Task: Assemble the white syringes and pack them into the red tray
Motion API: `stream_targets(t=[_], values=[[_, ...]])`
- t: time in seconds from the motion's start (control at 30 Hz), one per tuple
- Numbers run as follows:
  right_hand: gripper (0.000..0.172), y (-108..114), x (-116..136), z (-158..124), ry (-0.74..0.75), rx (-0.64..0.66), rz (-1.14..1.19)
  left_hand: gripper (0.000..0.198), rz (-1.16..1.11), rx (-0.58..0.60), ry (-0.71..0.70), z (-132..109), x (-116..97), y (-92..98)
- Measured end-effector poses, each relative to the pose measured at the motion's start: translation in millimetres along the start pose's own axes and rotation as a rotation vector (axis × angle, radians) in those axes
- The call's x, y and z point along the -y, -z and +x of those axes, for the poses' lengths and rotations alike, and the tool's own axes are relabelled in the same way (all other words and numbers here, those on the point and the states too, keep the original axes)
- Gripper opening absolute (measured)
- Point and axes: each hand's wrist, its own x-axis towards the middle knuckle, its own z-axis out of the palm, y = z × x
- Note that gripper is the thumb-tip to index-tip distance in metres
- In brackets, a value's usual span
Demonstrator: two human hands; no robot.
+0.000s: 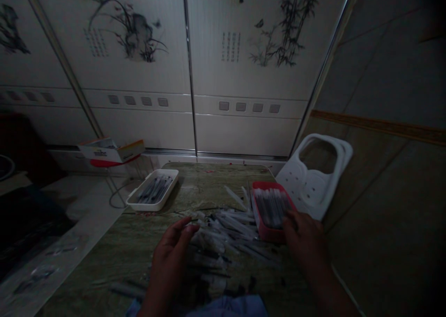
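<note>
My left hand [173,246] is over the near middle of the table, its thumb and fingers curled toward each other around something small and pale that I cannot make out. On the right, my right hand [304,235] is at the near right side of a red basket [272,234], with its fingertips by the clear and dark pen-like sticks [272,208] packed inside. What those fingers hold, if anything, is hidden. A loose heap of clear tubes [232,228] lies between my hands. A white tray [146,206] of dark, thin sticks [155,189] stands at the far left of the table.
Small dark pieces [240,290] lie scattered near the front of the table [104,256]. A white plastic chair [308,187] stands beyond the right edge. An open box [111,152] rests on a red stool at the back left. Patterned cabinet doors are behind.
</note>
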Motion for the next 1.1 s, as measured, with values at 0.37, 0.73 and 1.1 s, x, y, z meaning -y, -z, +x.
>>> stream_targets(t=[0.37, 0.73, 1.1], values=[[0.030, 16.0, 27.9, -3.8, -0.022, -0.159, 0.101, 0.050, -0.016, -0.070, -0.076, 2.8, 4.2, 5.8], [0.015, 12.2, 93.3, -30.7, 0.123, 0.509, 0.514, 0.042, -0.048, -0.126, -0.124, 5.4, 7.4, 7.3], [0.026, -10.4, 78.5, -36.7, 0.097, 0.629, 0.240, 0.042, -0.112, -0.159, -0.096, 3.7, 3.4, 7.4]])
